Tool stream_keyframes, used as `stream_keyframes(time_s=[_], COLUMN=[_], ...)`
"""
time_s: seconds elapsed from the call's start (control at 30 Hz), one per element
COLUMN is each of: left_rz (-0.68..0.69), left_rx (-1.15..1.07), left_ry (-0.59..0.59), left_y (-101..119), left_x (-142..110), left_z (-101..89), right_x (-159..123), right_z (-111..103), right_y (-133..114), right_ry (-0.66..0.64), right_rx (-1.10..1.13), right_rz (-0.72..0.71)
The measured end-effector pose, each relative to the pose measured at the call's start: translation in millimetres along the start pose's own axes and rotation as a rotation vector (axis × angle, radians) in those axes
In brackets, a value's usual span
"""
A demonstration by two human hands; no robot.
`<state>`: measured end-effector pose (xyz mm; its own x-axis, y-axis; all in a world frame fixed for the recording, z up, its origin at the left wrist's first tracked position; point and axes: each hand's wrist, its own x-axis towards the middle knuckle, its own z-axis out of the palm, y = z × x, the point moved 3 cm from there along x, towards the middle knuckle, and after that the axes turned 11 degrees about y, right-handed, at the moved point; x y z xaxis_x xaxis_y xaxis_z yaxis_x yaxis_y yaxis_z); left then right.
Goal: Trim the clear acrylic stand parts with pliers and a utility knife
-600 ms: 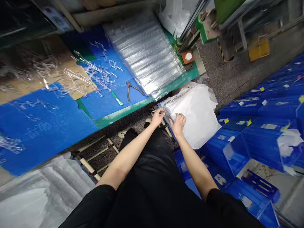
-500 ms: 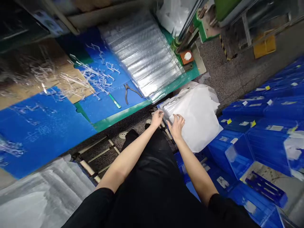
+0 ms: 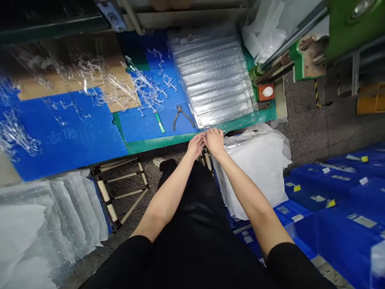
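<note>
- Many clear plastic pieces [image 3: 148,89] lie on flat blue sheeting [image 3: 87,144].
- Left hand [image 3: 195,146], fingers bent, close beside the right; I cannot tell its grip.
- Ridged, shiny clear plastic sheets [image 3: 215,82] lie on the green tabletop [image 3: 162,140].
- Right hand [image 3: 214,141], at their near edge; grip hidden.

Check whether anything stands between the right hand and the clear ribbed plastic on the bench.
Nothing visible does: the right hand is at the near-left corner of the clear ribbed plastic; whether it touches is unclear. The left hand is alongside, and the pliers lie off to the left.
</note>
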<state>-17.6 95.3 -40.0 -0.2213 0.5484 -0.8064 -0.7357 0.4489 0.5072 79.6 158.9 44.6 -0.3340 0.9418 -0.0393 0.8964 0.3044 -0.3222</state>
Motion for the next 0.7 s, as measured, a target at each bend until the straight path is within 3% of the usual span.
stream_keyframes(time_s=[0.2, 0.3, 0.43, 0.57, 0.63, 0.7], left_rz=[-0.029, -0.013, 0.031, 0.213, 0.227, 0.265], left_rx=[-0.252, -0.278, -0.236, -0.229, -0.160, -0.100], left_ry=[-0.091, -0.090, -0.089, -0.246, -0.327, -0.327], left_y=[24, 48, 123, 221, 254, 275], left_x=[-19, -23, -8, 1, -4, -13], left_z=[31.1, 37.4, 28.5, 15.5, 6.0, -9.6], right_x=[12, 14, 4, -20, -39, -70], right_z=[-43, -66, -110, -175, -214, -251], right_y=[-10, -23, -32, -31, -31, -31], right_ry=[0.122, 0.218, 0.315, 0.342, 0.385, 0.460], right_rx=[-0.001, 0.004, 0.016, 0.004, -0.037, -0.121], right_rz=[-0.088, -0.118, -0.187, -0.255, -0.294, -0.374])
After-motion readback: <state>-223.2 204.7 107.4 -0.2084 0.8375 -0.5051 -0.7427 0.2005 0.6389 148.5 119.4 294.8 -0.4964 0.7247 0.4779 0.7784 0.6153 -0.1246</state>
